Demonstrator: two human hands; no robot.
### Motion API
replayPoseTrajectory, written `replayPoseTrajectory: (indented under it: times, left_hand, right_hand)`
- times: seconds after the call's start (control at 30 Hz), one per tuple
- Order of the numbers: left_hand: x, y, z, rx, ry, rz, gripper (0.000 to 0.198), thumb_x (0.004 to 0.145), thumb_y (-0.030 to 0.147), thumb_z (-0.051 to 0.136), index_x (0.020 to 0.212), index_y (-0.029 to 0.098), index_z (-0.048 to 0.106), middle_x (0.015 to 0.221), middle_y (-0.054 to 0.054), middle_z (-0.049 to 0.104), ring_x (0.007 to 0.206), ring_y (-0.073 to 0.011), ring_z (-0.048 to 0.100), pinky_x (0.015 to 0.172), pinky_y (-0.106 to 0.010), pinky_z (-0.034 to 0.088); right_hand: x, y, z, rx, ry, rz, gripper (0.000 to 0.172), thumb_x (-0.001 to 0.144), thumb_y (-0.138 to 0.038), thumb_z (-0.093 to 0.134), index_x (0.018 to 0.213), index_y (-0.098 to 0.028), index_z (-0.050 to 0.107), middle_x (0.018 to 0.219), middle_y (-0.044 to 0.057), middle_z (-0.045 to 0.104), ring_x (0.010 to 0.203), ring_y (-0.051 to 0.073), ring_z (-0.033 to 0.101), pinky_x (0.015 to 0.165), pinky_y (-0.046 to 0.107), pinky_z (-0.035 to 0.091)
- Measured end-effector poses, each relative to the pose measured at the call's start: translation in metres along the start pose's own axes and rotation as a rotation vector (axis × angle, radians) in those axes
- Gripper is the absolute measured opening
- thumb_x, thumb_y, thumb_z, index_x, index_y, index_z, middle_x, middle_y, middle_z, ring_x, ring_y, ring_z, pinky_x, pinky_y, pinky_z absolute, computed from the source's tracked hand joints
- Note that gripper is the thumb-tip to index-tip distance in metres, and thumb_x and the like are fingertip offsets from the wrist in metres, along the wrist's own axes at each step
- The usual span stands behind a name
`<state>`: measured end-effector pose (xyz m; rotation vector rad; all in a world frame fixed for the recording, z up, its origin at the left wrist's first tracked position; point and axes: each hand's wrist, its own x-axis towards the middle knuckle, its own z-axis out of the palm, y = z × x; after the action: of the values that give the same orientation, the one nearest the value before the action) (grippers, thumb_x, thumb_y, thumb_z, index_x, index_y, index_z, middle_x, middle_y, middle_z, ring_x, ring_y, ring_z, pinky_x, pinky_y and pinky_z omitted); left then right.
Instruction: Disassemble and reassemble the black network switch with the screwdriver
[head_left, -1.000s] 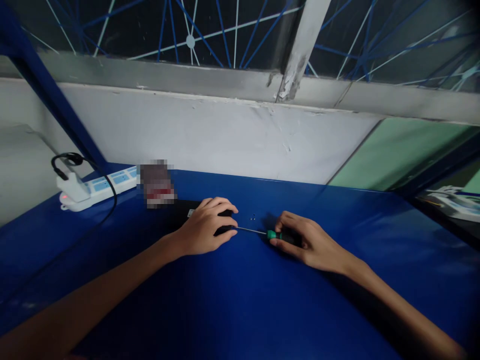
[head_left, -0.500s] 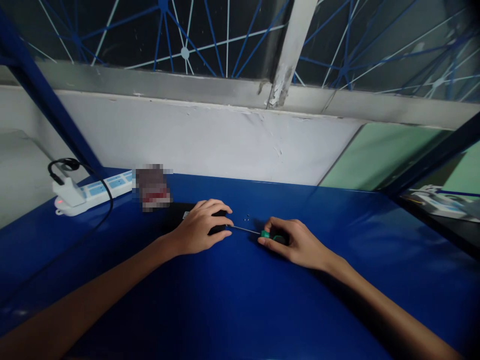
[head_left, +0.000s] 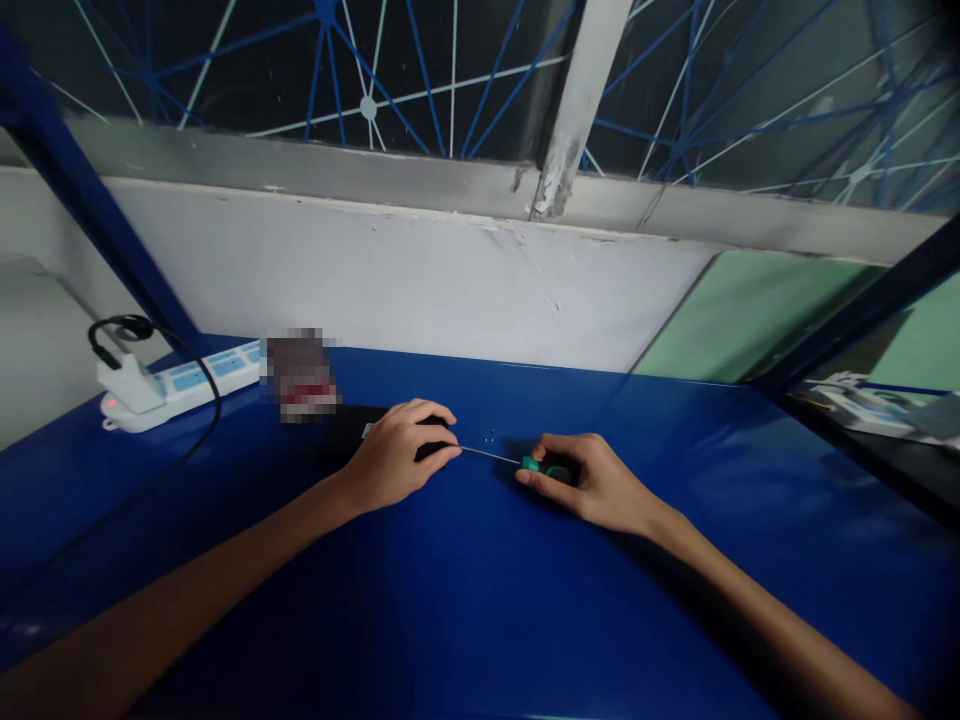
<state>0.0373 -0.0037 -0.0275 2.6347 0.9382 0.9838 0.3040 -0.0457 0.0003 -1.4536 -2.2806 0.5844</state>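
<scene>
My left hand (head_left: pixel 405 447) curves over a long black object (head_left: pixel 345 430) lying on the blue table and grips its right end; its kind is hidden under the palm. Thumb and index finger come close together where a thin metal shaft meets that end. The shaft belongs to a screwdriver (head_left: pixel 531 464) with a green and black handle, lying nearly level. Around the handle closes my right hand (head_left: pixel 600 482), thumb and index finger at its green collar. Several tiny screws (head_left: pixel 489 437) lie on the table just behind the shaft. The screwdriver's tip is hidden at my left fingertips.
A white power strip (head_left: pixel 180 385) with a plug and black cable (head_left: pixel 214 400) lies at the left. Beside it is a pixelated, dark and red item (head_left: pixel 304 375). White wall and window rise behind the blue table (head_left: pixel 450 620). Papers or boxes (head_left: pixel 877 405) lie far right.
My left thumb and index finger have drawn closer together at the shaft's tip. The whole view has shifted slightly; the right hand keeps its hold on the screwdriver.
</scene>
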Motion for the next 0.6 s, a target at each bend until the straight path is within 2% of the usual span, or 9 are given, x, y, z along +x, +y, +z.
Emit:
replayPoseTrajectory:
  times: [0.1, 0.2, 0.3, 0.37, 0.5, 0.6]
  left_hand:
    - [0.001, 0.0, -0.001, -0.009, 0.02, -0.024, 0.015, 0.091, 0.024, 0.061, 0.087, 0.019, 0.074, 0.107, -0.007, 0.067, 0.095, -0.0204, 0.063, 0.088, -0.04, 0.048]
    - [0.007, 0.0, -0.001, 0.014, 0.045, -0.089, 0.013, 0.09, 0.024, 0.063, 0.087, 0.019, 0.074, 0.102, -0.006, 0.068, 0.09, -0.0191, 0.064, 0.082, -0.036, 0.051]
    - [0.02, 0.003, -0.001, 0.081, -0.036, -0.119, 0.007, 0.086, 0.021, 0.067, 0.084, 0.02, 0.074, 0.099, -0.005, 0.07, 0.088, -0.0203, 0.064, 0.08, -0.036, 0.05]
    - [0.03, 0.006, 0.002, 0.113, -0.098, -0.106, 0.006, 0.085, 0.02, 0.068, 0.085, 0.02, 0.074, 0.099, -0.004, 0.071, 0.091, -0.0216, 0.064, 0.081, -0.038, 0.049]
    - [0.047, 0.01, 0.013, 0.154, -0.098, -0.09, 0.012, 0.088, 0.02, 0.062, 0.09, 0.021, 0.074, 0.103, -0.004, 0.071, 0.094, -0.023, 0.063, 0.084, -0.041, 0.047]
    - [0.051, 0.009, 0.023, 0.135, -0.135, -0.099, 0.015, 0.088, 0.021, 0.059, 0.093, 0.022, 0.074, 0.104, -0.006, 0.07, 0.095, -0.0248, 0.063, 0.084, -0.042, 0.046]
  right_hand:
    - [0.0, 0.002, -0.004, 0.026, 0.037, 0.015, 0.038, 0.086, -0.054, 0.057, 0.074, -0.018, 0.061, 0.057, -0.003, 0.051, 0.05, 0.01, 0.037, 0.048, 0.026, 0.026]
    - [0.001, 0.006, -0.009, 0.035, 0.14, 0.05, 0.041, 0.086, -0.056, 0.056, 0.072, -0.018, 0.06, 0.056, -0.003, 0.048, 0.051, 0.01, 0.035, 0.049, 0.025, 0.026]
    - [0.003, 0.013, -0.013, -0.016, 0.235, 0.074, 0.044, 0.087, -0.057, 0.052, 0.067, -0.018, 0.058, 0.054, -0.003, 0.045, 0.051, 0.011, 0.034, 0.049, 0.026, 0.025]
    - [0.004, 0.018, -0.015, -0.08, 0.249, 0.09, 0.045, 0.088, -0.057, 0.049, 0.065, -0.019, 0.057, 0.053, -0.002, 0.045, 0.05, 0.012, 0.034, 0.05, 0.027, 0.025]
    - [0.007, 0.025, -0.016, -0.294, 0.222, 0.227, 0.042, 0.088, -0.055, 0.05, 0.067, -0.02, 0.06, 0.056, 0.002, 0.055, 0.051, 0.014, 0.04, 0.05, 0.028, 0.024]
    - [0.006, 0.028, -0.016, -0.412, 0.194, 0.323, 0.041, 0.088, -0.055, 0.049, 0.069, -0.021, 0.062, 0.06, 0.004, 0.06, 0.054, 0.016, 0.045, 0.05, 0.028, 0.023]
